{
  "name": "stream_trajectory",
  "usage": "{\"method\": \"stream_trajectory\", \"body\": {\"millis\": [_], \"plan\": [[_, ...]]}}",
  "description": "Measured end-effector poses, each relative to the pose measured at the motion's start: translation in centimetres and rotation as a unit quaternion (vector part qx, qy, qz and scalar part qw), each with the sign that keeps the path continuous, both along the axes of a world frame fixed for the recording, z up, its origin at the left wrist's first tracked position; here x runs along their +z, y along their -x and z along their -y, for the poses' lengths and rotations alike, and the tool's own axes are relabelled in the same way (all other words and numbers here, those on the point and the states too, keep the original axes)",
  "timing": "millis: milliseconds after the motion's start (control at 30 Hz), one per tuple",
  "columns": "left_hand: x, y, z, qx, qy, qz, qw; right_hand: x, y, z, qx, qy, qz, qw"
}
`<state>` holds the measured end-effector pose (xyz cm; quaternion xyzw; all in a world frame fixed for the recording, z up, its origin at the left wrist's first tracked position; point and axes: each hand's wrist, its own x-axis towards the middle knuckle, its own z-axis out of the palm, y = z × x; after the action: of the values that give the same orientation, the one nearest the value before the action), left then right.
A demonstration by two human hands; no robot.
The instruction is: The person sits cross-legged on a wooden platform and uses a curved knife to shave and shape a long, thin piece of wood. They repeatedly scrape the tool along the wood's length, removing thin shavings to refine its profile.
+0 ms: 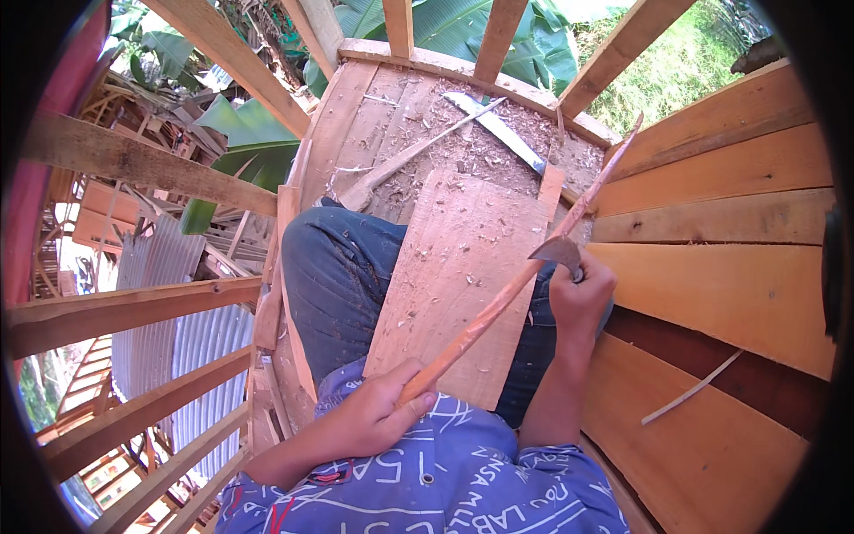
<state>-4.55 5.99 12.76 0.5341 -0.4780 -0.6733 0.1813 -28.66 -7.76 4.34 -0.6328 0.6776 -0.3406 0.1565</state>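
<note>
A long, peeled wooden stick (480, 322) slants from my lap up to the far right, thinning toward a pointed tip. My left hand (384, 405) is wrapped around its thick near end. In my right hand (580, 289) is a small tool with a curved metal blade (558, 252), its handle mostly hidden in my closed fingers. The blade rests against the stick, or just over it, at about two-thirds of its length. Beneath the stick, a flat wooden board (463, 267) sprinkled with shavings lies across my legs.
A handsaw (498, 132) and a roughly cut wooden piece (391, 172) lie among shavings on the plank floor (347, 107). Wooden railing slats (160, 169) border the left and far sides. On the right stands a plank wall (703, 285), with a thin strip (692, 387) of wood against it.
</note>
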Motion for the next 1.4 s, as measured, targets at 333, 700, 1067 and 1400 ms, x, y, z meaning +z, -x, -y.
{"method": "stream_trajectory", "body": {"millis": [333,700,1067,1400], "plan": [[-0.6,0.0,1.7,0.107,-0.002,-0.060,0.992,-0.8,-2.9,-4.2,0.157,-0.189,0.278,0.929],[-0.8,1.5,2.6,0.075,0.107,0.033,0.991,0.5,-3.4,-4.4,0.205,-0.018,0.033,0.978],[-0.6,1.7,0.9,0.053,-0.007,-0.031,0.998,-1.4,4.6,0.0,0.028,-0.043,0.094,0.994],[-0.1,2.6,2.2,0.075,0.052,0.000,0.996,0.7,-2.0,-3.6,0.184,-0.012,0.015,0.983]]}}
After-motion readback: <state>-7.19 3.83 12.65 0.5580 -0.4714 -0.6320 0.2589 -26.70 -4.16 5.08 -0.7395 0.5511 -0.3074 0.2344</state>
